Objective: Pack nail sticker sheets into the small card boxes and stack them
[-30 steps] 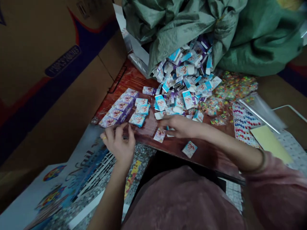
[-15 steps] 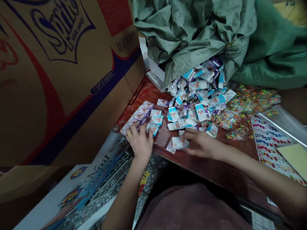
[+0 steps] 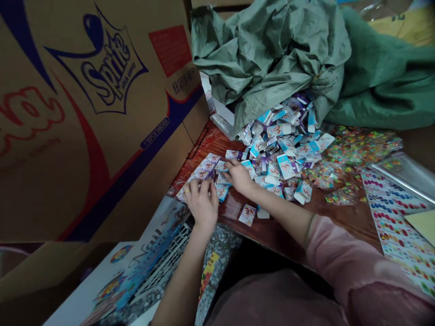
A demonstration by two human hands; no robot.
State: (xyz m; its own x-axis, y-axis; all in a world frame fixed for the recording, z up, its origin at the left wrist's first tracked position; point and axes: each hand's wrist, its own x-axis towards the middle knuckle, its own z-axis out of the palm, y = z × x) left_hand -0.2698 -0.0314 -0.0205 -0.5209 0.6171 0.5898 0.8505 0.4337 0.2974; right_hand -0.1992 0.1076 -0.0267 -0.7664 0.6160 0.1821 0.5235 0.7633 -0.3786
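Observation:
My left hand (image 3: 203, 203) rests with bent, parted fingers on the near end of a row of small purple-and-white boxes (image 3: 206, 165), its thumb beside a short row of blue-and-white boxes (image 3: 223, 192). At the far end of that blue row, my right hand (image 3: 240, 179) pinches a small blue-and-white box (image 3: 221, 166). Its fingertips partly cover this box. A flat white-and-purple box (image 3: 248, 214) lies alone near the table's front edge. Behind my right hand spreads a heap of loose small boxes (image 3: 285, 165), several with open flaps.
A large printed carton (image 3: 136, 181) stands along the left. The green sack (image 3: 268, 50) lies at the back, its mouth over the heap. Clear bags of colourful bits (image 3: 360, 145) and a printed sticker sheet (image 3: 380, 213) lie on the right of the red-brown table (image 3: 288, 235).
My right hand has moved left with a blue-and-white box, from near the table's front edge to the blue row. My left hand has stayed by the rows. The view has shifted slightly.

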